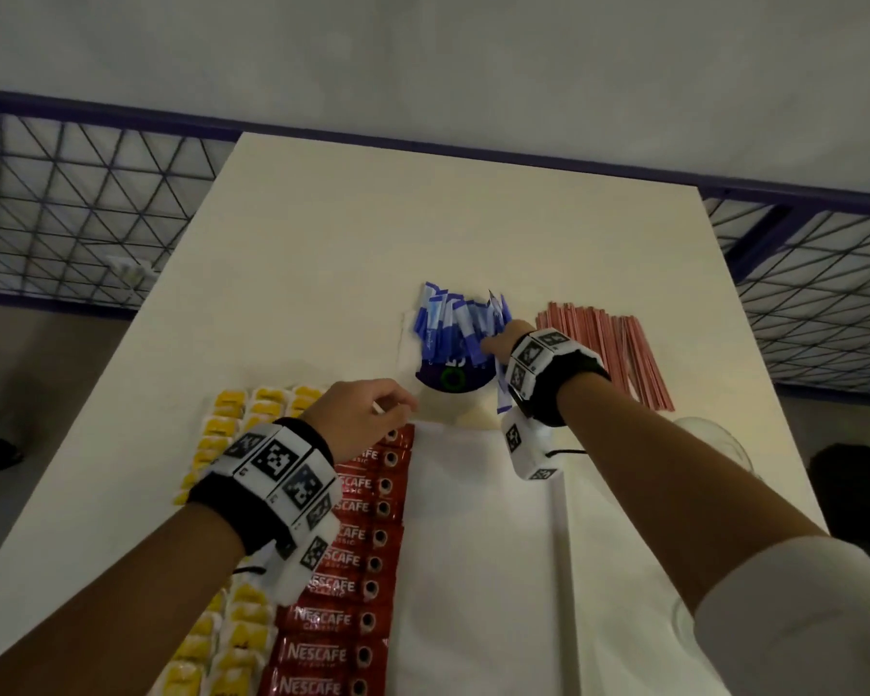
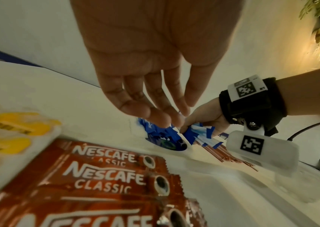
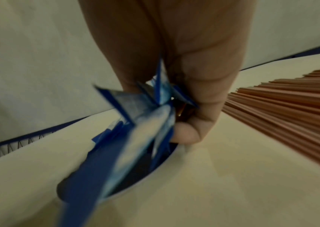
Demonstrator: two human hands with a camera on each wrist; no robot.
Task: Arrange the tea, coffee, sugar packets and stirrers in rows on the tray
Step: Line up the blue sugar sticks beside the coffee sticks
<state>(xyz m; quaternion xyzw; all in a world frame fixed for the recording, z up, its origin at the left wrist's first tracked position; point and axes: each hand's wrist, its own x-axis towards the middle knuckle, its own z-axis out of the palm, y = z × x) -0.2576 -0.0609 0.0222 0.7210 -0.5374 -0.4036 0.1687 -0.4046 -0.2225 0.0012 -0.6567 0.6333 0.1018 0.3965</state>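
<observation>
The thin blue-and-white paper sugar packets (image 1: 460,326) are the step now: the right hand (image 1: 503,341) fingers grip a bunch, the left hand (image 1: 367,411) hangs loose and empty, and next they probably need laying beside the red coffee sachets (image 1: 345,585).

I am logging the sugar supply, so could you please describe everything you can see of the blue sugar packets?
The blue sugar packets are slim blue-and-white sachets, paper by the look of them. They sit fanned and jumbled in a dark blue round holder on the table beyond the tray, left of the stirrers. The right hand grips a bunch of them, ends splaying out of the fist. The left hand hovers close and touches none.
</observation>
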